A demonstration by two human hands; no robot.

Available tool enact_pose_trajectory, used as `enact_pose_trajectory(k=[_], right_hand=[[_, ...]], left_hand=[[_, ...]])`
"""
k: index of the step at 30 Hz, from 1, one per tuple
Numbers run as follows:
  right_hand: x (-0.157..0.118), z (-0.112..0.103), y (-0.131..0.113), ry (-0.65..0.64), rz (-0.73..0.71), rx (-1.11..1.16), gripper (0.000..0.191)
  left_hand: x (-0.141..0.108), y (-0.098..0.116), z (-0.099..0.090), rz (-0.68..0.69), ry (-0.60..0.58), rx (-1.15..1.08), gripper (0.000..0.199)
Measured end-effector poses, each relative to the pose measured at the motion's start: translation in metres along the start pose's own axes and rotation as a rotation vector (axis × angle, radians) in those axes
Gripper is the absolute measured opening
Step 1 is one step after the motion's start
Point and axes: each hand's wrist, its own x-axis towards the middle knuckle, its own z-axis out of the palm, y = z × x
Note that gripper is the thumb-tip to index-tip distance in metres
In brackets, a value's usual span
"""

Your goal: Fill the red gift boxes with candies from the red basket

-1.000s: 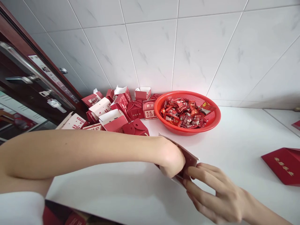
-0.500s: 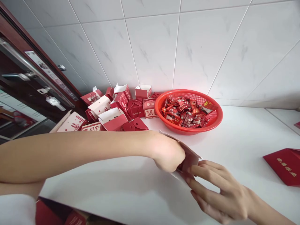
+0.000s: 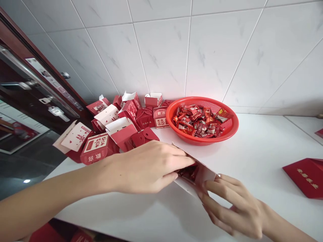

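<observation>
A small paper candy box (image 3: 205, 173) with its flaps raised tilts over the white counter, with dark red wrapped candies (image 3: 190, 173) showing inside. My right hand (image 3: 238, 203) grips the box's right end, its thumb partly hidden. From the left my left hand (image 3: 151, 168) reaches over the box's mouth. Its fingers are stretched out, their tips just at the opening by the candies, with the thumb apart. Nothing shows between them. Beyond the box, a red plastic basket (image 3: 233, 129) holds a heap of wrapped candies (image 3: 199, 121).
Several red and white gift boxes (image 3: 123, 132) crowd the counter's left back, against the tiled wall (image 3: 161, 50). A red box (image 3: 306, 178) sits at the right. At the left is a dark door (image 3: 30, 79) with keys in its lock. The counter's front edge (image 3: 93, 228) runs below.
My left hand has drawn back to the left out of the box, its fingers now straightened and visible. The candies inside now show. My right hand keeps its hold.
</observation>
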Motion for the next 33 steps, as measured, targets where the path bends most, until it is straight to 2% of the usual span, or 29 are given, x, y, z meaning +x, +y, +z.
enact_pose_trajectory(k=[6, 12, 17, 21, 23, 25, 28, 30, 33], right_hand=[[0.0, 0.004, -0.001, 0.058, -0.039, -0.049, 0.019], [-0.02, -0.008, -0.015, 0.056, 0.088, -0.236, 0.013], [-0.02, -0.018, -0.026, 0.063, 0.13, -0.299, 0.015], [-0.007, -0.023, -0.03, -0.011, 0.127, -0.297, 0.02], [0.0, -0.027, -0.033, -0.057, 0.112, -0.307, 0.019], [0.008, -0.032, -0.035, -0.111, 0.088, -0.317, 0.017], [0.022, -0.041, -0.036, -0.222, 0.085, -0.309, 0.017], [0.033, -0.048, -0.034, -0.339, 0.102, -0.272, 0.018], [0.045, -0.057, -0.026, -0.476, 0.119, -0.294, 0.015]], left_hand=[[-0.005, 0.001, 0.013, 0.02, 0.14, -0.051, 0.036], [0.009, 0.01, 0.017, 0.137, 0.198, -0.13, 0.044], [0.016, 0.009, 0.029, 0.199, 0.373, -0.191, 0.038], [0.012, 0.007, 0.046, 0.091, 0.579, -0.156, 0.03], [0.01, 0.006, 0.055, 0.005, 0.624, -0.155, 0.031], [0.01, 0.006, 0.06, -0.046, 0.594, -0.207, 0.034], [0.013, 0.008, 0.063, -0.07, 0.458, -0.361, 0.042], [0.017, 0.009, 0.062, -0.066, 0.386, -0.456, 0.046], [0.023, 0.009, 0.06, -0.023, 0.375, -0.535, 0.049]])
